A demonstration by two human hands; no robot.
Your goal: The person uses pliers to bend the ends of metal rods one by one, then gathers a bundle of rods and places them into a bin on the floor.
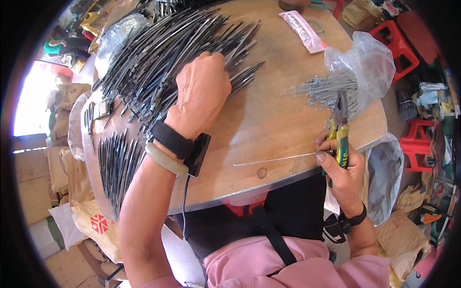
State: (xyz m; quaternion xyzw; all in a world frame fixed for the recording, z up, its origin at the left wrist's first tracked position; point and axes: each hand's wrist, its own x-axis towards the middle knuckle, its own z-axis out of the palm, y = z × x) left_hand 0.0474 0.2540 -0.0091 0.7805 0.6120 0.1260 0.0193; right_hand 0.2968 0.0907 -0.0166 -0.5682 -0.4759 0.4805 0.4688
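Note:
My left hand (204, 89) is closed in a fist over the right edge of a large heap of thin black strips (149, 57). Its fingertips are turned away, so what they hold is hidden. In my right hand (345, 175), at the table's right front, is a pair of pliers (342, 137) with yellow-and-green handles, jaws pointing away from me. The thumb and forefinger of that hand also pinch a thin metal wire (273, 161), which stretches left just above the tabletop. Beyond the pliers lies a bundle of similar thin wires (326, 91), partly inside a clear plastic bag (365, 62).
A smaller bunch of black strips (117, 168) lies at the table's left edge, near scissors (89, 117). A pink-and-white packet (302, 31) rests on the far side of the wooden table (273, 115). Red stools (396, 50) stand on the right. A cable (185, 206) hangs from my left wrist.

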